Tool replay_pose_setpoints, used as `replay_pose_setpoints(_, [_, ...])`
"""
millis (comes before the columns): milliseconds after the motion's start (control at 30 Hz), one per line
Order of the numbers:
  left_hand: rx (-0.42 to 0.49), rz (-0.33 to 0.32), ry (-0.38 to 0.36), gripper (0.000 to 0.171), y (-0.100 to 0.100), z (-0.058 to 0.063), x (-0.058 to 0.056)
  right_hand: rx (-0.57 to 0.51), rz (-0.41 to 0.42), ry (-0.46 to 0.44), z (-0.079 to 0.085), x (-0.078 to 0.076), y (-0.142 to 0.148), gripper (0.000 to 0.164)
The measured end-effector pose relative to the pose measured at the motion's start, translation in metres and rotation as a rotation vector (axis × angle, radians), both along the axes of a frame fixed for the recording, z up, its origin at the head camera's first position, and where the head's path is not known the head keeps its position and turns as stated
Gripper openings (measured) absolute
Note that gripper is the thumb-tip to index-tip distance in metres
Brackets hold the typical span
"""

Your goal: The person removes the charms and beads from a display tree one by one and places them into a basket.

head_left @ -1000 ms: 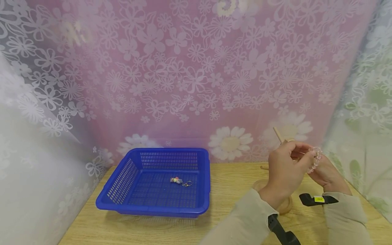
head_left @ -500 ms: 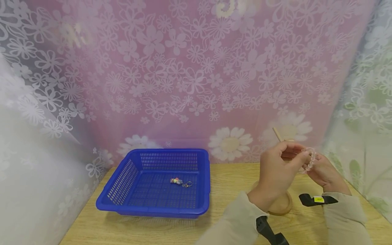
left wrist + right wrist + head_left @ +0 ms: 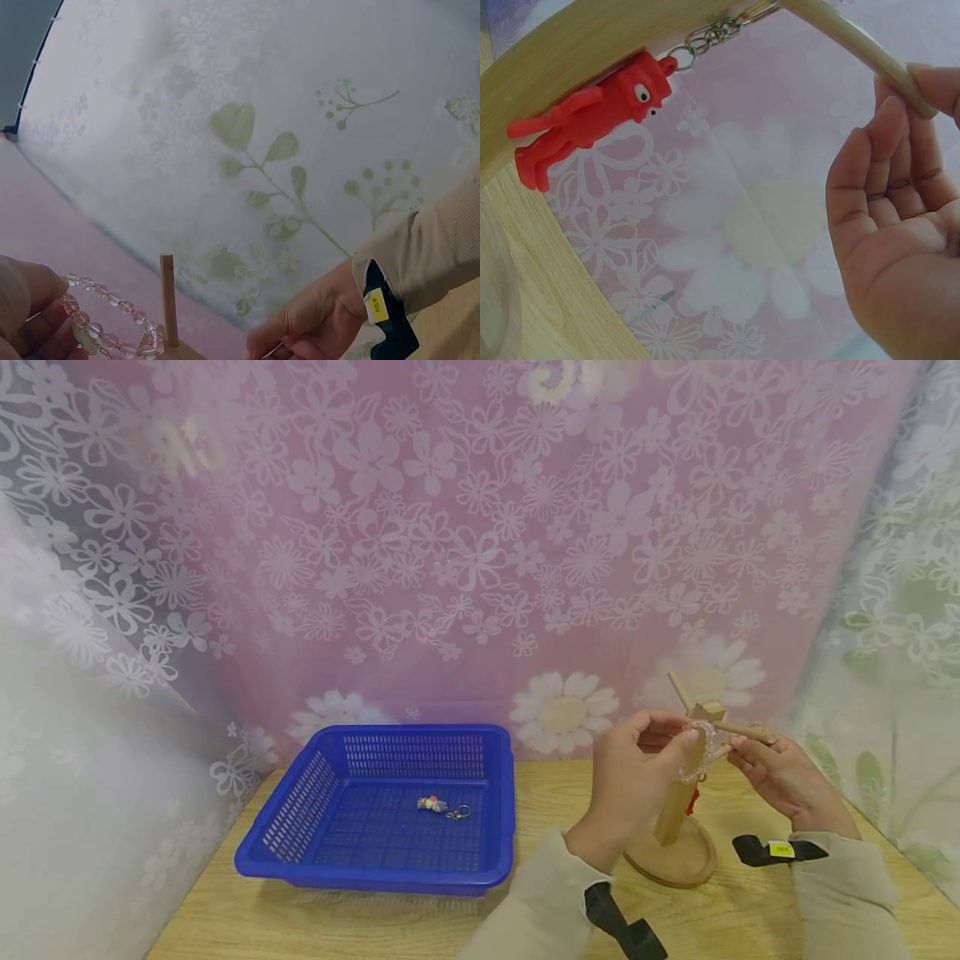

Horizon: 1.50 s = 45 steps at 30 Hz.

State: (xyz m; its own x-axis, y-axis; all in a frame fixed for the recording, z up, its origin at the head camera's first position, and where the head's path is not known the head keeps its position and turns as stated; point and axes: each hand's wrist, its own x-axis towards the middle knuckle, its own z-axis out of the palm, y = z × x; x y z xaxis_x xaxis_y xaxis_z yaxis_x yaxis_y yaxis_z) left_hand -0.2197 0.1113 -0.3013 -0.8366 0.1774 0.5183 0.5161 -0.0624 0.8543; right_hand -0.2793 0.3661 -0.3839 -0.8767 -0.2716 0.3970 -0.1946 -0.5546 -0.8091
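Observation:
Thumb and fingers of my left hand (image 3: 630,772) pinch a bracelet of clear pinkish beads (image 3: 95,329). In the head view the bracelet overlaps the post of a wooden stand (image 3: 675,814), just below its top pegs. My right hand (image 3: 787,777) pinches the end of a wooden peg (image 3: 855,49) on the stand's right side between thumb and fingertips. From that peg a red figure keychain (image 3: 604,112) hangs by a metal chain beside the post. In the left wrist view a peg (image 3: 168,300) stands just right of the bracelet.
A blue plastic basket (image 3: 375,877) stands to the left on the wooden table (image 3: 555,827). Inside it lies a small keychain with colourful beads and a metal ring (image 3: 433,804). Floral curtains (image 3: 465,568) enclose the back and sides.
My left hand has moved left with the bracelet, away from the right hand, bringing the beads in front of the post. The stand's post and red keychain have come into sight.

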Motion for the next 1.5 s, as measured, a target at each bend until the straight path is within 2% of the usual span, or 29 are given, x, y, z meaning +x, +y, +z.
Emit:
replay_pose_setpoints(300, [-0.013, 0.059, 0.044, 0.009, -0.027, -0.018, -0.023, -0.020, -0.031, -0.057, 0.001, 0.002, 0.000, 0.034])
replay_pose_setpoints(567, [-0.020, 0.135, 0.021, 0.009, -0.056, -0.029, -0.041, 0.026, -0.051, -0.050, 0.002, 0.003, 0.000, 0.033])
replay_pose_setpoints(800, [-0.032, 0.191, -0.001, 0.010, -0.079, -0.035, -0.048, 0.047, -0.060, -0.017, -0.001, 0.003, -0.001, 0.036])
replay_pose_setpoints(967, [-0.062, 0.245, -0.006, 0.010, -0.098, -0.039, -0.054, 0.055, -0.113, -0.032, -0.001, 0.007, -0.003, 0.032])
replay_pose_setpoints(1300, [-0.058, 0.287, -0.032, 0.011, -0.139, -0.049, -0.064, -0.007, -0.134, -0.018, -0.003, 0.011, -0.005, 0.030])
replay_pose_setpoints(1500, [-0.072, 0.335, -0.057, 0.013, -0.162, -0.051, -0.065, -0.035, -0.184, -0.001, -0.006, 0.014, -0.010, 0.026])
